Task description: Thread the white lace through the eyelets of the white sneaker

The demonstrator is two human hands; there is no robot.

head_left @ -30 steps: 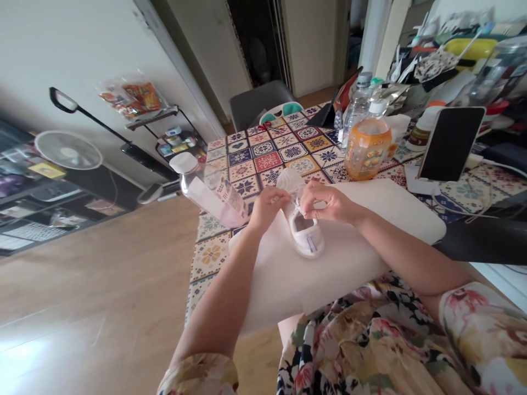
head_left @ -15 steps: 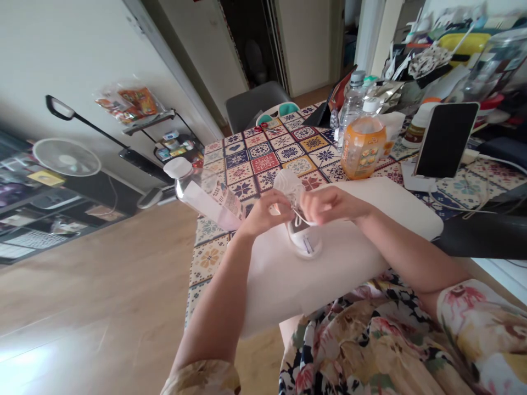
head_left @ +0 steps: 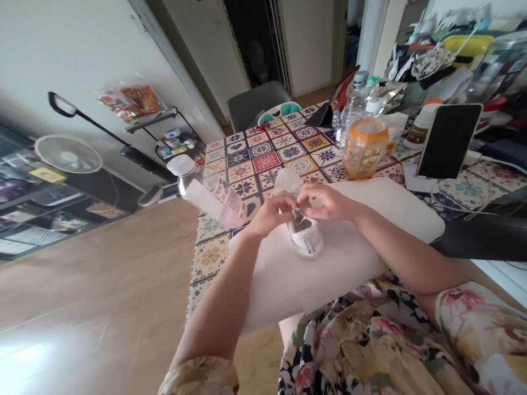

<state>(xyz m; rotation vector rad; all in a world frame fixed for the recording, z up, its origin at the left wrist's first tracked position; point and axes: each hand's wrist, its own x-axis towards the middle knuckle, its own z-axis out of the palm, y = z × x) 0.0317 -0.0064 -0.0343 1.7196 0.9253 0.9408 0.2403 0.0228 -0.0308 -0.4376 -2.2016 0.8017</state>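
A white sneaker (head_left: 308, 246) stands on a white mat (head_left: 284, 285), its heel towards me and its toe pointing away. My left hand (head_left: 272, 215) and my right hand (head_left: 328, 203) meet above the shoe's opening, at its tongue and lacing. Thumb and fingers of each hand are pinched together around the shoelace, whose strands are mostly hidden by the fingers. Beyond my hands the pale toe (head_left: 287, 180) of the sneaker shows.
Left of the mat lies a tilted clear bottle (head_left: 214, 197) with a white cap. On the right stand an orange-labelled bottle (head_left: 365, 147), a clear water bottle (head_left: 353, 107) and a phone (head_left: 449, 141) on a stand. A patterned cloth (head_left: 267, 148) covers the table.
My right hand has come in from the right, closer to my left hand. The lace strand it was pulling out to the side no longer shows stretched. The shoe stays in place.
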